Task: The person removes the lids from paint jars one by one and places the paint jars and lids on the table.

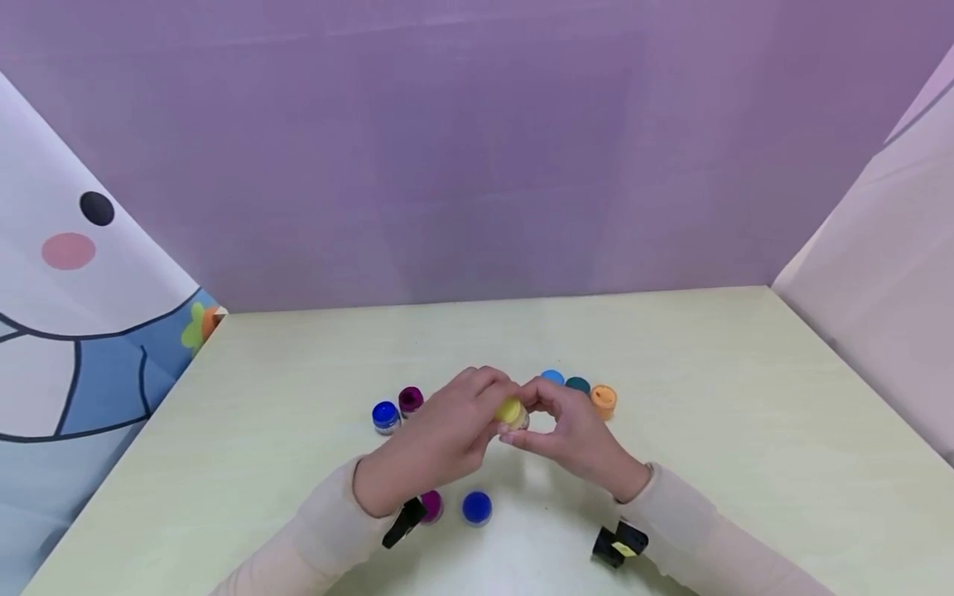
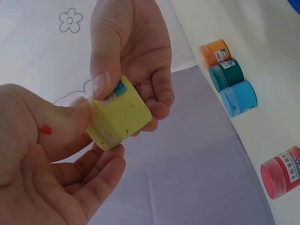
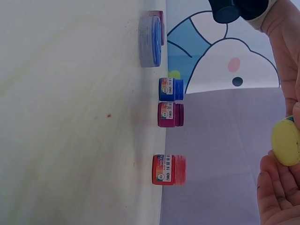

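Observation:
Both hands hold a small yellow paint jar [image 1: 513,413] above the table. My left hand [image 1: 447,426] grips its clear-banded lid end, seen close in the left wrist view. On the other end, my right hand [image 1: 577,430] pinches the labelled body, its thumb [image 2: 105,70] lying along the label. The lid is on the jar. Left of the hands stand a blue paint jar [image 3: 171,89] and a magenta paint jar [image 3: 170,115], both with bare necks. A red paint jar [image 3: 168,169] with its lid on is hidden in the head view.
Nearer me lie a blue lid [image 1: 477,507] and a magenta lid [image 1: 431,506], the latter partly behind the left wrist strap. Beyond the right hand stand light blue [image 2: 239,98], teal [image 2: 227,75] and orange [image 2: 215,54] paint jars. A purple backdrop [image 1: 477,165] rises behind the table.

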`<state>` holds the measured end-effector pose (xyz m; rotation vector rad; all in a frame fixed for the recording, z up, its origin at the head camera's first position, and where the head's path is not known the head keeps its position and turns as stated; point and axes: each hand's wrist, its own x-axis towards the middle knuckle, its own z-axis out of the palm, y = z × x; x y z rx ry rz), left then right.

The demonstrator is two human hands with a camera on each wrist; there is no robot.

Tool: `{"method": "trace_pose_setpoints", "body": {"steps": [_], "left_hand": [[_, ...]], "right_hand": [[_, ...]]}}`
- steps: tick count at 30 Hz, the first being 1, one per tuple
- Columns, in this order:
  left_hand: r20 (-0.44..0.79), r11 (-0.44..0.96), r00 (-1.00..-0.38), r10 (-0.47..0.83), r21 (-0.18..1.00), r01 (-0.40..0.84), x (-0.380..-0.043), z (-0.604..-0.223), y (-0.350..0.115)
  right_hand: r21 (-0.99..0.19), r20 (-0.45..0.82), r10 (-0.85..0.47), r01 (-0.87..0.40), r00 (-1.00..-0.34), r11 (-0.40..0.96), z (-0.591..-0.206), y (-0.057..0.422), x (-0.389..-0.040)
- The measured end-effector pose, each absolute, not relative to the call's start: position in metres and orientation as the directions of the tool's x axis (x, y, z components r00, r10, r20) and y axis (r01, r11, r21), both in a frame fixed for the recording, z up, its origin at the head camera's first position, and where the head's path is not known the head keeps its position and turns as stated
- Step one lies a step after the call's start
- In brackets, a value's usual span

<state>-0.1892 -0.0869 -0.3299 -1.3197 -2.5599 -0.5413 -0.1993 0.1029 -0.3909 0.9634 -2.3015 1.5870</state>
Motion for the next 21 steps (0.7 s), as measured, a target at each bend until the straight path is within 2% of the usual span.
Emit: {"method": "trace_pose_setpoints", "body": {"steps": [8, 13, 21], "left_hand": [[0.372, 0.555, -0.594, 0.713, 0.218, 0.803, -0.1871, -0.3309, -0.0834], [0.388, 0.601, -0.631, 0.672, 0.212, 0.771, -0.1869, -0.3322, -0.0792], [0.353, 0.616, -0.688, 0.634, 0.306, 0.726, -0.1879, -0.3307, -0.0815]], "right_hand": [[-0.777, 0.481, -0.375, -0.584, -0.792, 0.236, -0.3909, 0.1021, -0.1975], [-0.793, 0.485, -0.343, -0.570, -0.805, 0.217, -0.3889, 0.0995, -0.1960], [-0.813, 0.464, -0.337, -0.544, -0.820, 0.205, -0.3898, 0.0982, -0.1952]]}}
